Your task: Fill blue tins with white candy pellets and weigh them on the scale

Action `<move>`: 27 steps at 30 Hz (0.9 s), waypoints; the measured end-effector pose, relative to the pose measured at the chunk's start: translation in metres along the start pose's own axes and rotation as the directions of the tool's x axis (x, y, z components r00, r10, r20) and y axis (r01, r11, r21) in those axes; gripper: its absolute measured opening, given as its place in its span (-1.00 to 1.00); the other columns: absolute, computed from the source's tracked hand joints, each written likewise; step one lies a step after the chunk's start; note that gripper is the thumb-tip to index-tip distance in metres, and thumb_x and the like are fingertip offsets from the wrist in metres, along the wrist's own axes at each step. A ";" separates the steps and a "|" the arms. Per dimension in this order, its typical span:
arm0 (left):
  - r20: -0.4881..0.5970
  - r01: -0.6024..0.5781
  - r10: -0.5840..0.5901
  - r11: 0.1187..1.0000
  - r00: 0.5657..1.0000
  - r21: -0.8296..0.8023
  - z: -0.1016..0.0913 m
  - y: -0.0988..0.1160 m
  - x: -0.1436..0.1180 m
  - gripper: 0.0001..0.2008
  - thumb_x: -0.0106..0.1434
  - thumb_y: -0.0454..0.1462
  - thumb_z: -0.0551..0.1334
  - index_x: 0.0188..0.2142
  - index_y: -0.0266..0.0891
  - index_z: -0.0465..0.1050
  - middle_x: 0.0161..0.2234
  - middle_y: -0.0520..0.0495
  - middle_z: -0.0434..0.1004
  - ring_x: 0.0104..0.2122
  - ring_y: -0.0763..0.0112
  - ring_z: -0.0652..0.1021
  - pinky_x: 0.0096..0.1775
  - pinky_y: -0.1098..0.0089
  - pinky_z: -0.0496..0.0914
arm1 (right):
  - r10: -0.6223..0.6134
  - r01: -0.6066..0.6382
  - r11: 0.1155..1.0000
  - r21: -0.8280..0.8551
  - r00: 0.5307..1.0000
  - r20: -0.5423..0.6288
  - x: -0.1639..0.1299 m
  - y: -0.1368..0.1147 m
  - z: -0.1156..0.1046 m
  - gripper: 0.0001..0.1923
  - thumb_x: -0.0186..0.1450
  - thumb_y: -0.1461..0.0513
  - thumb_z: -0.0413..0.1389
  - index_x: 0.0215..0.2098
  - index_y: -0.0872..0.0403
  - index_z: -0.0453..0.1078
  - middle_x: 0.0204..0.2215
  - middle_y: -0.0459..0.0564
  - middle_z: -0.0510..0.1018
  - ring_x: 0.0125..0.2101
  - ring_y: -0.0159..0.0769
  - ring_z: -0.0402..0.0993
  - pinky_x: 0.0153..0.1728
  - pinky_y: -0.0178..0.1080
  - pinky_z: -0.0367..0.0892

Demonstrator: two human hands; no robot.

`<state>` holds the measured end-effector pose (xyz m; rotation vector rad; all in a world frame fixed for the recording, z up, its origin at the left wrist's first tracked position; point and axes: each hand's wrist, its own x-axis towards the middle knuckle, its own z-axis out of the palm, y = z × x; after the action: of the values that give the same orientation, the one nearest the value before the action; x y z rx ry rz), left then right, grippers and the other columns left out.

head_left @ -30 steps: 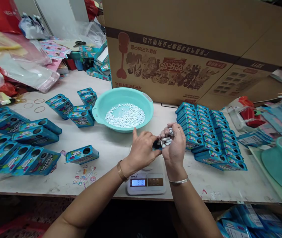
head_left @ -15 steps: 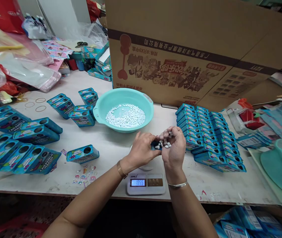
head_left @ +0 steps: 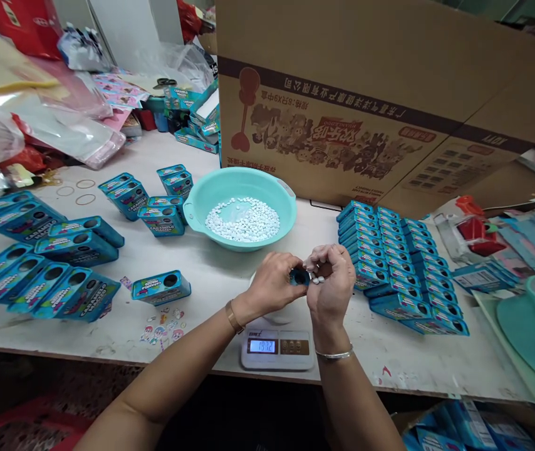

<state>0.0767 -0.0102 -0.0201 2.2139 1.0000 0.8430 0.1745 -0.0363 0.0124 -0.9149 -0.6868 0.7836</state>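
A large printed cardboard carton (head_left: 389, 113) is seen at the back of the surface (head_left: 211, 275). Rubber bands (head_left: 76, 191) and plastic bags (head_left: 56, 125) are seen at the far left, stickers (head_left: 161, 329) near the front edge.

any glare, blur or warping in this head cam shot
Head view: even, soft light with faint shadows; glare on the plastic bags at far left; wide-angle bending at the edges, so the carton leans; the scale display is sharp, while the pellets in the right hand are slightly soft.
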 end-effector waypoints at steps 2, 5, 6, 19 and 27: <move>0.005 -0.004 0.004 1.000 1.000 0.017 0.000 -0.001 0.001 -0.82 0.05 -0.30 0.36 -0.33 -0.24 0.45 -0.38 -0.01 0.55 -0.31 0.27 0.52 -0.21 0.30 0.31 | -0.012 0.012 1.000 -0.001 1.000 0.014 0.000 0.001 -0.001 -0.75 0.22 0.19 0.10 -0.59 0.07 0.23 -0.56 -0.15 0.35 -0.60 -0.47 0.25 -0.53 -0.35 0.20; 0.009 -0.017 0.017 0.999 1.000 0.033 0.000 -0.001 0.002 -0.80 0.06 -0.28 0.36 -0.30 -0.24 0.44 -0.36 -0.02 0.56 -0.30 0.27 0.52 -0.21 0.30 0.30 | -0.026 0.026 1.000 0.003 0.999 0.021 0.000 0.001 -0.002 -0.74 0.19 0.19 0.13 -0.60 0.07 0.23 -0.54 -0.14 0.36 -0.57 -0.45 0.28 -0.53 -0.34 0.23; 0.015 -0.021 0.021 0.999 1.000 0.037 0.000 -0.002 0.002 -0.80 0.06 -0.28 0.36 -0.30 -0.24 0.44 -0.36 -0.02 0.56 -0.30 0.27 0.53 -0.21 0.30 0.30 | -0.027 0.027 1.000 0.003 0.999 0.019 0.000 0.002 -0.002 -0.77 0.18 0.20 0.14 -0.59 0.07 0.26 -0.54 -0.15 0.36 -0.57 -0.45 0.29 -0.53 -0.34 0.23; 0.093 -0.020 0.036 0.986 0.995 -0.164 -0.005 -0.003 0.006 -0.68 0.07 -0.26 0.40 -0.18 -0.28 0.46 -0.22 -0.09 0.59 -0.22 0.28 0.57 -0.16 0.34 0.41 | 0.232 -0.218 0.957 0.191 0.971 -0.055 0.015 -0.010 -0.005 -0.65 0.20 0.11 0.18 -0.58 0.06 0.15 -0.66 -0.27 0.12 -0.69 -0.55 -0.01 -0.64 -0.40 0.05; 0.132 0.026 0.009 0.964 0.991 -0.264 -0.014 -0.003 0.005 -0.45 0.00 -0.20 0.48 -0.03 -0.32 0.42 -0.08 -0.18 0.56 -0.09 0.21 0.56 -0.03 0.25 0.43 | 0.299 -0.266 0.909 0.321 0.952 -0.057 0.017 -0.035 -0.032 -0.65 0.24 0.17 0.15 -0.60 0.07 0.13 -0.69 -0.28 0.10 -0.71 -0.55 -0.02 -0.66 -0.42 0.03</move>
<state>0.0676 -0.0007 -0.0114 2.0068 0.7835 0.7664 0.2197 -0.0491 0.0319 -0.7684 -0.3257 1.0614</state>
